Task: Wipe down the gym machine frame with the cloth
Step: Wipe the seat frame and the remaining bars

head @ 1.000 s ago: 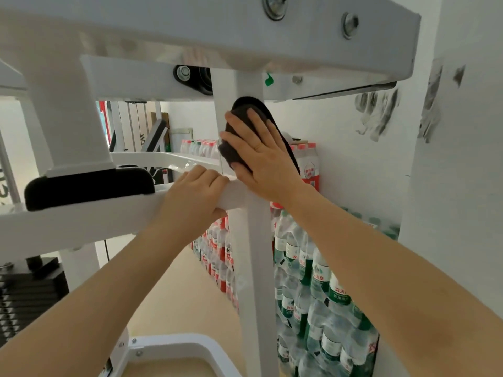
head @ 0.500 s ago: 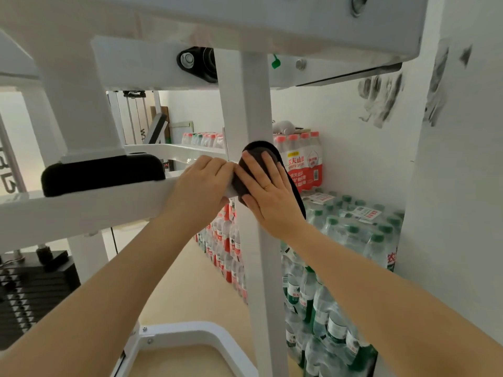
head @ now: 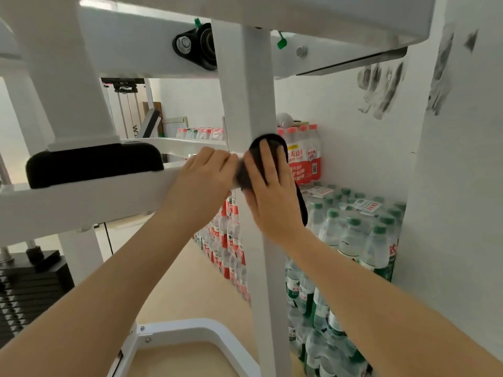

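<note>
right hand point(head: 268, 195) pressing dark cloth point(head: 260, 159) flat-fingered onto white frame upright point(head: 251, 85); cloth lying at crossbar point(head: 89, 200) joint | left hand point(head: 202, 180) curling round crossbar, bracing | upright running vertically; unwiped length probably lying below; right hand nearer

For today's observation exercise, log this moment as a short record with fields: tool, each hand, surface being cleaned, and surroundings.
tool: dark cloth
right hand: presses the cloth flat against the white upright post
left hand: grips the white horizontal bar beside the post
surface: painted white machine frame
nearby: black pad on the bar, weight stack lower left
surroundings: packs of water bottles along the scuffed wall
</note>
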Available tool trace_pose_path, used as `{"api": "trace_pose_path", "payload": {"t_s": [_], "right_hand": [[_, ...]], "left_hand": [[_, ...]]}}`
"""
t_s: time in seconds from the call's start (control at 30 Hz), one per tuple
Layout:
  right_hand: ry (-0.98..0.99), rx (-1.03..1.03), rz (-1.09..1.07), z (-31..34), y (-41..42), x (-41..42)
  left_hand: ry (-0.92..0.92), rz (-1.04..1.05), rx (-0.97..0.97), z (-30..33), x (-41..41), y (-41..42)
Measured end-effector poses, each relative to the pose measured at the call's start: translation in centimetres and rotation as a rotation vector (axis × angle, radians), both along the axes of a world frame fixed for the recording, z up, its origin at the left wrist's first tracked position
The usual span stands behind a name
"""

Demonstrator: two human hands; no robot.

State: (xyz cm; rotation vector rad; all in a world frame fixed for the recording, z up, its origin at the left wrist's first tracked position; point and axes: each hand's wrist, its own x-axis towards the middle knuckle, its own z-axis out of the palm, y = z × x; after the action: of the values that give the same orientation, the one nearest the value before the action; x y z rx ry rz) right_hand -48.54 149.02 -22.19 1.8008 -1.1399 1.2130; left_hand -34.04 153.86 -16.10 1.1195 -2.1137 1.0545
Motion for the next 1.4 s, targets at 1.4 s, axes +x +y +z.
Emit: {"api": "trace_pose_path", "payload": {"t_s": [1.4], "right_hand": [[-0.665, 0.236, 0.134, -11.4, 0.4, 2.3]], "left_hand": [[1.164, -0.590, 0.993, -18.3, -3.3, -2.9]]}}
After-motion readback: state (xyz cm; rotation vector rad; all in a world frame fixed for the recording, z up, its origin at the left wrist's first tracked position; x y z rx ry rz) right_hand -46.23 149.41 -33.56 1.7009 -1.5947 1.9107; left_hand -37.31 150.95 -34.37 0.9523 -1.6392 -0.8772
